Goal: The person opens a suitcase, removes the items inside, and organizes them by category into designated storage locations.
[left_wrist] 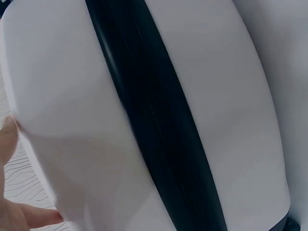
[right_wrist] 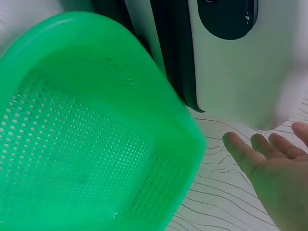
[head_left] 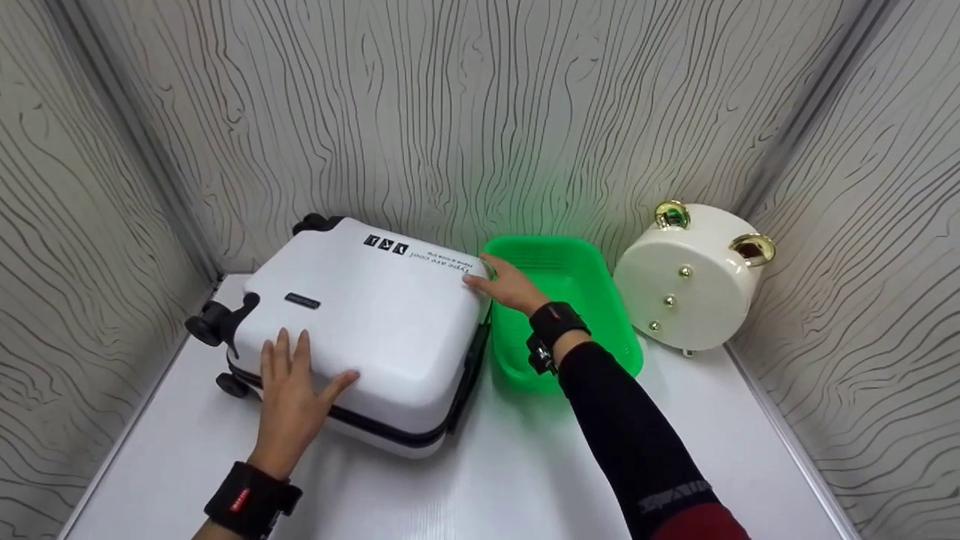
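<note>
A white hard-shell suitcase point(head_left: 375, 322) with black wheels lies flat on the white table at the left, lettering on its upper face. My left hand point(head_left: 289, 394) rests on its near top edge, fingers spread and nearly straight. At the right far corner, my right hand point(head_left: 510, 285) lays its thumb over the top edge while the other fingers reach along the side. Those extended fingers point(right_wrist: 243, 154) sit right at the shell's edge in the right wrist view. A black band point(left_wrist: 144, 96) runs around the shell's side in the left wrist view.
A green perforated plastic basket point(head_left: 551, 242) stands directly right of the suitcase, beneath my right forearm. Farther right, a round cream drum-like object point(head_left: 712, 292) with gold fittings leans near the corner. Wood-patterned panels point(head_left: 450, 97) enclose the table point(head_left: 450, 495) at the back and both sides.
</note>
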`<state>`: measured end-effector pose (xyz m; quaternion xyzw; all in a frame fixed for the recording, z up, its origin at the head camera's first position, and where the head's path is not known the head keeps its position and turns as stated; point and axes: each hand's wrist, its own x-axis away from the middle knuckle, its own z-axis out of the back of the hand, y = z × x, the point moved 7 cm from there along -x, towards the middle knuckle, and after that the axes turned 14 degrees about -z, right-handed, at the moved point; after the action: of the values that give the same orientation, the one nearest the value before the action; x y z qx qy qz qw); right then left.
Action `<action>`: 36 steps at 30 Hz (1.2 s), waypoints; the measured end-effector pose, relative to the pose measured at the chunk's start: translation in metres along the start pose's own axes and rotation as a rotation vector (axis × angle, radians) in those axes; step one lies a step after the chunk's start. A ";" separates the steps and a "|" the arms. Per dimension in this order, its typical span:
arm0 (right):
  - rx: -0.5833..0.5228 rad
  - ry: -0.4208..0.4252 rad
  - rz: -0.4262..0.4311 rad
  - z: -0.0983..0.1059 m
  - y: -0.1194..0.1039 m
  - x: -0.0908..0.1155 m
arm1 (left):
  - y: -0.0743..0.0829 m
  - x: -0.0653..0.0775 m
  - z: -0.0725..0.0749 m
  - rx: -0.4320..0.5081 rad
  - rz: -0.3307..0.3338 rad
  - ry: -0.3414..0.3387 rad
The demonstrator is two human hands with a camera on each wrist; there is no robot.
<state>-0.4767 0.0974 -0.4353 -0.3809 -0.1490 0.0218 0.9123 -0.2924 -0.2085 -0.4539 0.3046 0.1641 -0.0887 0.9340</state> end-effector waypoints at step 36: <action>0.114 0.522 -0.056 -0.054 0.013 0.123 | -0.080 -0.036 0.038 0.403 -0.221 -0.251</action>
<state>-0.3427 0.0883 -0.4487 -0.3173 0.0824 -0.0941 0.9400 -0.3378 -0.2923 -0.4551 0.4515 0.0582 -0.2584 0.8521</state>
